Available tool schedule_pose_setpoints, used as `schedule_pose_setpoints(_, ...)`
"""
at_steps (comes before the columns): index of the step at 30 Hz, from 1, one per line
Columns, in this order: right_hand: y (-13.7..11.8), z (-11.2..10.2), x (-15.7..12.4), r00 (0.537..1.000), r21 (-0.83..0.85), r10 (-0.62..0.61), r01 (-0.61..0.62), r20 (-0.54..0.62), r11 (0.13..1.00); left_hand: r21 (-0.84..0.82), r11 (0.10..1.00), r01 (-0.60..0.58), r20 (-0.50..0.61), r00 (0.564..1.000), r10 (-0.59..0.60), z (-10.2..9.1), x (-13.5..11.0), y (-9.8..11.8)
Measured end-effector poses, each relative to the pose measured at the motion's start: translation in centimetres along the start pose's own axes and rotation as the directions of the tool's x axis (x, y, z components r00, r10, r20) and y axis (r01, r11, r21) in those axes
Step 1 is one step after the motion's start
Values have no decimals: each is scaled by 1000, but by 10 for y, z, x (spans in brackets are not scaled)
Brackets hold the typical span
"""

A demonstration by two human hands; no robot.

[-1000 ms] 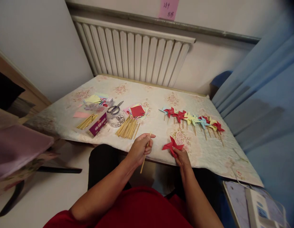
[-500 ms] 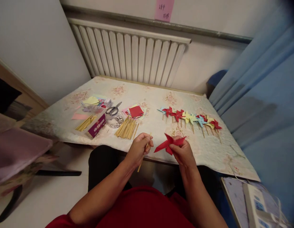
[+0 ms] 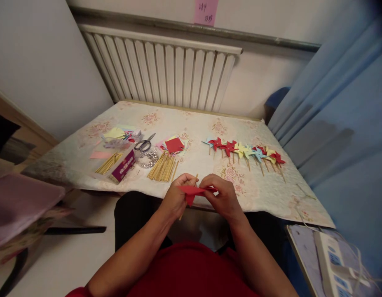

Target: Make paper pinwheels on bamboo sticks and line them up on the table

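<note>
- Red paper pinwheel (image 3: 191, 192): one, held between your hands over the table's near edge; blades formed. Whether it is fixed to the stick cannot be told; judged unfinished.
- Thin stick (image 3: 181, 216): one, slanting behind the pinwheel, both ends showing.
- Your left hand (image 3: 175, 199): fingers curled closed around the stick.
- Your right hand (image 3: 223, 196): thumb and fingertips pinched on the pinwheel's right side; whether a small fastener is also between them, you cannot tell from here.
- Bundle of sticks (image 3: 162, 167): loose, beyond your left hand, unused.
- Paper squares (image 3: 174, 144): a pile, red uppermost, just behind the bundle; apparently uncut.
- Round clear tub (image 3: 147, 159): small shiny pieces inside, plenty left.
- Scissors (image 3: 143, 145): lying at the tub's far side.
- Purple-sided box (image 3: 123, 166): on your left, more sticks in it.
- Row of pinwheels (image 3: 229, 147): red, yellow and light blue, on sticks, laid to your right; judged complete.
- Table (image 3: 191, 123): flowered cover, bearing all the laid-out stock.
</note>
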State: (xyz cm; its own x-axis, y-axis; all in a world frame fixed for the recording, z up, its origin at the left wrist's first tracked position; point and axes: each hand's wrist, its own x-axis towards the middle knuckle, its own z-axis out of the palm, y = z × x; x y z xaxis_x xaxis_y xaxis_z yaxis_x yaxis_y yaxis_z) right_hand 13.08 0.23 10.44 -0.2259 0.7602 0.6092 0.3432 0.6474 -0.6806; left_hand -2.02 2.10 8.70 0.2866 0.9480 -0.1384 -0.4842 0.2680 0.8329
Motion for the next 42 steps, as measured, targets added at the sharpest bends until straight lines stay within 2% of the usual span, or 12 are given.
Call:
schedule_pose_setpoints(4, 6, 5, 1, 998, -61, -45, 42, -53, 997, -13, 1000, -28, -45, 999, 28, 4, -1, 3)
schedule_pose_setpoints(12, 12, 11, 1, 986, -124, -123, 108, -113, 986, -52, 999, -6, -54, 999, 3, 3, -1, 4)
schedule_pose_setpoints(30, 16, 16, 0, 980, -136, -148, 131, -131, 982, -24, 1000, -2, -38, 999, 1, 0, -1, 0)
schedule_pose_setpoints(42, 11, 15, 1, 984, -97, -113, 101, -134, 990, 40, 998, -43, -37, 998, 45, -4, -1, -2)
